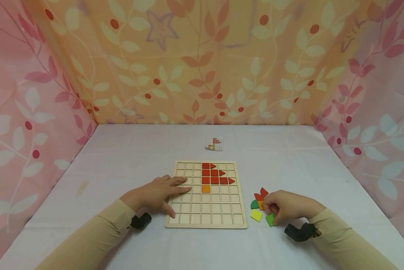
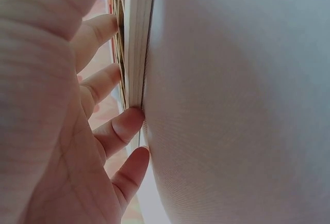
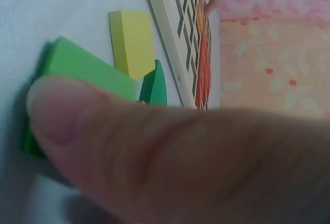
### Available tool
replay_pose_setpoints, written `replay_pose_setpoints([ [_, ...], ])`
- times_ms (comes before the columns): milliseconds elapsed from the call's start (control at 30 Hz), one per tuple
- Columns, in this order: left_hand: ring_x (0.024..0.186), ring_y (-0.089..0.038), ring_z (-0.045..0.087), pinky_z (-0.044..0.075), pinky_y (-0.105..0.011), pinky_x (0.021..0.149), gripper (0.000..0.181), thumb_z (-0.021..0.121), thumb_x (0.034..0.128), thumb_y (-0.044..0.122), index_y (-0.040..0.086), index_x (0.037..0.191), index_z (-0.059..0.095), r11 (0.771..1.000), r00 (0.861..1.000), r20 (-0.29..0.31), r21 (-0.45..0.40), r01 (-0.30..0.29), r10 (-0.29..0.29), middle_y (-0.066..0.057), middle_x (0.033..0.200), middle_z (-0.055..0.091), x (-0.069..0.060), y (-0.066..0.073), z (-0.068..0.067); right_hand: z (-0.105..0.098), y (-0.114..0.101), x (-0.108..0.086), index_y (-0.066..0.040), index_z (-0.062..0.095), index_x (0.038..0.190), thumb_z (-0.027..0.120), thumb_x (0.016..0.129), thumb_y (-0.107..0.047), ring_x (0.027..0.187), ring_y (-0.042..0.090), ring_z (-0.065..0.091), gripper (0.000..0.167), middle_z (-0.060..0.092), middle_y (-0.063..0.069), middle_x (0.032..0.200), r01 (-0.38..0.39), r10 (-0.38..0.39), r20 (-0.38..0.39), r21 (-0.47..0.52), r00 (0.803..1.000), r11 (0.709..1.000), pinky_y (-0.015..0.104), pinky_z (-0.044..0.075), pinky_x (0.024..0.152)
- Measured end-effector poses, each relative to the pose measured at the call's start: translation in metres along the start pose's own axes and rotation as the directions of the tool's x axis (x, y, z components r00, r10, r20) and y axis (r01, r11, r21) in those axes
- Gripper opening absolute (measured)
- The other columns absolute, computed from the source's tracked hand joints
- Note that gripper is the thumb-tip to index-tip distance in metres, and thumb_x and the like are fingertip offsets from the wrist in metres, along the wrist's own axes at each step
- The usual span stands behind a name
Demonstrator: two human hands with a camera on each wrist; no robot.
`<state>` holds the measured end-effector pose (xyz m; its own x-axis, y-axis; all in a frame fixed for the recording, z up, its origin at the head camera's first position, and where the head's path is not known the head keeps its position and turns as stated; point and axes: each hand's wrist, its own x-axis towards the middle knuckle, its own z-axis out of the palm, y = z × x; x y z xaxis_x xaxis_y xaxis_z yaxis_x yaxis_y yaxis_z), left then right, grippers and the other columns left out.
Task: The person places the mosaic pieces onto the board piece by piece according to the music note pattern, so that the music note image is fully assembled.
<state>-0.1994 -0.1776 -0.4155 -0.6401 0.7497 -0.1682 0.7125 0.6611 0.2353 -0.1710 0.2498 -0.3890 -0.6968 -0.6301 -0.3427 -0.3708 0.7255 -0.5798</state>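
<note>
Picking-up step, by the look: right hand [image 1: 288, 205] pinches green tile [image 1: 270, 220], right of board [image 1: 207, 226] and near yellow tile [image 1: 256, 215], left hand [image 1: 159, 193] spread on board's left side; next move probably calls for lifting green tile leftward onto board.

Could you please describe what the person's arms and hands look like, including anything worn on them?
Both arms wear plain beige long sleeves, left sleeve and right sleeve alike. The left hand and right hand are bare, without gloves. A small, curved black device shows beneath each wrist, left device and right device.
</note>
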Motion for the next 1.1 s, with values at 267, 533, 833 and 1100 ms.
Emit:
replay_pose_setpoints([
  [267,0.131,-0.029,0.023,0.022,-0.051,0.101,0.092,0.054,0.0634,0.073,0.037,0.143,0.025,1.000,1.000,0.004,-0.012,0.011,-0.011,0.004,0.151,0.016,0.000,0.000,0.001,-0.005,0.001,0.006,-0.018,0.054,0.071,0.078,0.068,-0.012,0.068,0.010,0.047,0.025,0.049,-0.006,0.069,-0.019,0.015,-0.078,-0.050,0.997,0.999,0.023,0.039,0.058],
  [533,0.132,-0.026,0.021,0.021,-0.050,0.102,0.092,0.054,0.0622,0.074,0.039,0.143,0.025,1.000,1.000,0.000,-0.018,0.013,-0.013,0.006,0.151,0.016,0.001,-0.003,0.002,-0.013,-0.005,0.016,-0.015,0.053,0.072,0.074,0.075,-0.014,0.054,0.013,0.048,0.021,0.051,-0.003,0.067,-0.102,0.105,-0.096,0.041,0.990,0.994,0.025,0.041,0.048],
  [833,0.131,-0.027,0.022,0.022,-0.049,0.101,0.093,0.054,0.0619,0.074,0.040,0.143,0.024,1.000,1.000,0.003,-0.020,0.020,-0.020,0.006,0.152,0.015,0.001,-0.002,0.001,-0.021,-0.021,0.042,-0.015,0.057,0.075,0.070,0.079,-0.012,0.066,0.016,0.050,0.014,0.051,-0.002,0.065,-0.104,0.112,-0.158,0.060,0.981,0.993,0.028,0.041,0.057],
  [1100,0.133,-0.030,0.020,0.021,-0.050,0.101,0.092,0.055,0.0623,0.073,0.040,0.142,0.025,0.999,1.000,0.006,-0.033,0.023,-0.022,0.005,0.152,0.016,0.000,-0.001,0.001,-0.019,-0.046,0.071,-0.012,0.060,0.080,0.068,0.081,-0.011,0.066,0.015,0.048,0.009,0.050,-0.002,0.067,-0.035,0.043,-0.178,0.045,0.983,0.998,0.028,0.040,0.056],
])
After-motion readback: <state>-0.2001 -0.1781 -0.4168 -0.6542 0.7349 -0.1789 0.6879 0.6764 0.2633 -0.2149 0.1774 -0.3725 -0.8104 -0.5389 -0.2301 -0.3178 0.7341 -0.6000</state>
